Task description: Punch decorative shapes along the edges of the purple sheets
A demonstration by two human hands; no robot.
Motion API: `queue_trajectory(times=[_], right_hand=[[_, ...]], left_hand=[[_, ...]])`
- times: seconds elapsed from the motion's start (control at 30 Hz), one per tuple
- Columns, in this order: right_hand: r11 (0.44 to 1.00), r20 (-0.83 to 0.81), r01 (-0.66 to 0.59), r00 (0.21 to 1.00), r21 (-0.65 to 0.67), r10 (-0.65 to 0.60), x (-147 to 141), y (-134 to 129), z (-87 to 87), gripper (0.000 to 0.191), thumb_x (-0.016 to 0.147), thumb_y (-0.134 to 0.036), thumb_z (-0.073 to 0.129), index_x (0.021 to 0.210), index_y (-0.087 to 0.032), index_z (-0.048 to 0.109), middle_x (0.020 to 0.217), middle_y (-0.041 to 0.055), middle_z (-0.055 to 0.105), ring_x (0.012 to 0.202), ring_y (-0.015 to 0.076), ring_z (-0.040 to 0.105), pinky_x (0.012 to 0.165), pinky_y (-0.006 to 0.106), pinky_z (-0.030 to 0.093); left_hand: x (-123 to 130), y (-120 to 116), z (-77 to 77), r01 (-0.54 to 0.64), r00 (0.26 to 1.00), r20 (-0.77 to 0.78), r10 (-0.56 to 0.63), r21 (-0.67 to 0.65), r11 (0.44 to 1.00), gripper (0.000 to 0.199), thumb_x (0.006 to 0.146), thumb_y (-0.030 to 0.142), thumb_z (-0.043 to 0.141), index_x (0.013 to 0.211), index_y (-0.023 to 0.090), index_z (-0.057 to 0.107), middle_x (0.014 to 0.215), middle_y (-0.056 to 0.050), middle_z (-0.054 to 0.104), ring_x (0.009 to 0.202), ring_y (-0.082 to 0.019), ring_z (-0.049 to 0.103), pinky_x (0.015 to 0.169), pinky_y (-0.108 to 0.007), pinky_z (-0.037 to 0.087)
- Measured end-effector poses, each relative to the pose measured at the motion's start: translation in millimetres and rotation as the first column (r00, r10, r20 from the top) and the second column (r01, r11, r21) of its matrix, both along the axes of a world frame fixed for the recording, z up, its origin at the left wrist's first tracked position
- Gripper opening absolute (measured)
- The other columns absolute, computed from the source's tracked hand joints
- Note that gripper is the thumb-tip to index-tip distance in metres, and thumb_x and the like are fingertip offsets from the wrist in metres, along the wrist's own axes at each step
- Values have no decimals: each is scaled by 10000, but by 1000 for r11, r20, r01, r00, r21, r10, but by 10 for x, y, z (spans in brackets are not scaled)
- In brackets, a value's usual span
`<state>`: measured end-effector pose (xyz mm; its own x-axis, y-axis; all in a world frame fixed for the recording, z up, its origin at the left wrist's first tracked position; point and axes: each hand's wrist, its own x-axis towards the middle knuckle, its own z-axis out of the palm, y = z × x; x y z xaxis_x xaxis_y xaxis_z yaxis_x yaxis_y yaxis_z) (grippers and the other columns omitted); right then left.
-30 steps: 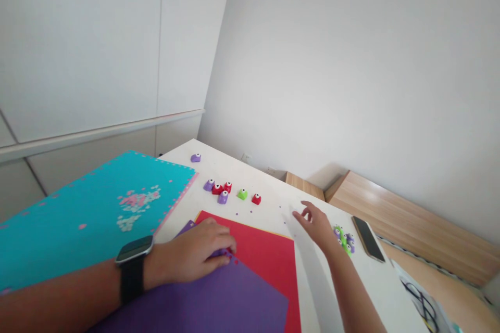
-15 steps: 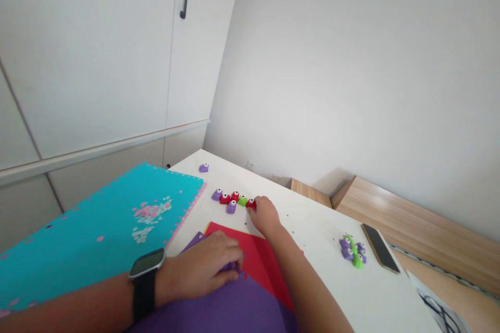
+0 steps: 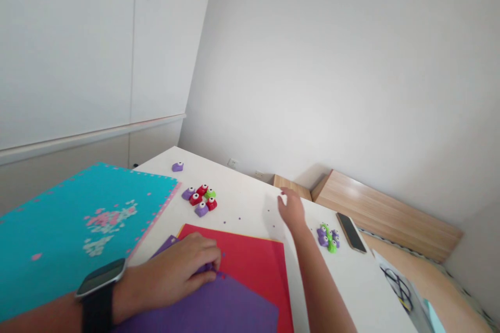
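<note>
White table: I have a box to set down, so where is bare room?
Bare tabletop lies between the punch cluster and the right hand, dotted with tiny bits, and right of the red sheet, below the phone. It is crowded around that cluster and where the green-and-purple punches sit beside the phone.

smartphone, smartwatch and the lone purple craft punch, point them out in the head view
Smartphone [image 3: 351, 232], head view, on its dark screen
Smartwatch [image 3: 100, 278], head view, on its screen
Lone purple craft punch [image 3: 177, 167], head view, on its top
</note>
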<state>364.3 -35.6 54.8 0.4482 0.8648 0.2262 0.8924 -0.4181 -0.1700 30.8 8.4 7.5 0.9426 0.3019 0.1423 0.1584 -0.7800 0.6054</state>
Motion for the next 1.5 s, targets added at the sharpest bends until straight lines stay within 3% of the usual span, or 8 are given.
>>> queue_trajectory(times=[0.2, 0.37, 0.67, 0.8, 1.0, 1.13, 1.2, 1.5], right_hand=[[890, 100, 430, 902, -152, -419, 1113, -914, 43, 293, 971, -403, 638, 1137, -163, 669, 1223, 101, 677, 1138, 269, 636, 1015, 502, 476], [880, 70, 379, 924, -286, -375, 1377, -1215, -142, 346, 957, -486, 561, 949, -176, 716, 1013, 146, 747, 1001, 295, 707, 819, 367, 500], [925, 4, 219, 973, -312, -229, 1279, -1431, -320, 279, 720, -132, 688, 988, -201, 720, 1150, 137, 695, 1134, 314, 661, 982, 376, 443], [969, -91, 154, 980, -195, -174, 1106, -1345, -209, 113, 829, -262, 609, 912, -215, 671, 1061, 148, 701, 1101, 331, 660, 973, 426, 465], [989, -403, -145, 905, 7, 135, 239, -873, -47, 313, 959, -517, 475, 1109, -251, 540, 1082, 65, 701, 900, 224, 725, 703, 329, 574], [894, -769, -360, 481, 267, 422, -564, -637, -9, 342, 830, -426, 747, 1058, -235, 578, 908, 13, 691, 761, 174, 686, 646, 277, 547], [879, -807, -372, 395, 297, 440, -853, -587, -32, 330, 792, -372, 797, 1039, -233, 628, 846, -4, 686, 730, 158, 666, 623, 249, 526], [864, -657, -390, 566, 320, 498, -1122, -618, -187, 241, 798, -267, 740, 1038, -259, 732, 972, 53, 751, 843, 229, 729, 709, 326, 623]], left_hand=[[10, 24, 3, -39, 999, 20, 39, 9, 999, 96, 986, 264, 566, 1002, 268, 660, 1040, -8, 700, 1002, -220, 629, 877, -294, 385], [14, 16, 15, -58, 998, 16, 58, 15, 998, 94, 982, 274, 570, 992, 264, 662, 1011, -9, 705, 969, -219, 639, 858, -291, 398], [36, -74, 104, 20, 998, 58, -19, -11, 1000, 54, 944, 214, 589, 948, 245, 634, 969, 5, 702, 939, -188, 639, 840, -256, 409], [36, -60, 114, -22, 997, 75, 21, 4, 1000, 61, 952, 235, 579, 939, 235, 639, 972, -14, 704, 932, -203, 645, 827, -270, 420], [29, -8, 113, -73, 994, 87, 71, 14, 997, 109, 968, 257, 568, 956, 238, 675, 961, -17, 729, 917, -212, 671, 809, -278, 422], [35, 19, 108, -68, 993, 100, 65, 30, 997, 142, 974, 247, 564, 1015, 244, 700, 994, -27, 742, 939, -218, 687, 824, -282, 428], [35, 30, 114, -72, 992, 107, 68, 36, 997, 135, 969, 253, 579, 1013, 242, 705, 989, -31, 745, 937, -224, 692, 822, -285, 435], [30, 18, 193, -84, 983, 168, 76, 41, 996, 99, 957, 256, 596, 931, 239, 691, 926, -33, 740, 886, -224, 694, 791, -284, 454]])
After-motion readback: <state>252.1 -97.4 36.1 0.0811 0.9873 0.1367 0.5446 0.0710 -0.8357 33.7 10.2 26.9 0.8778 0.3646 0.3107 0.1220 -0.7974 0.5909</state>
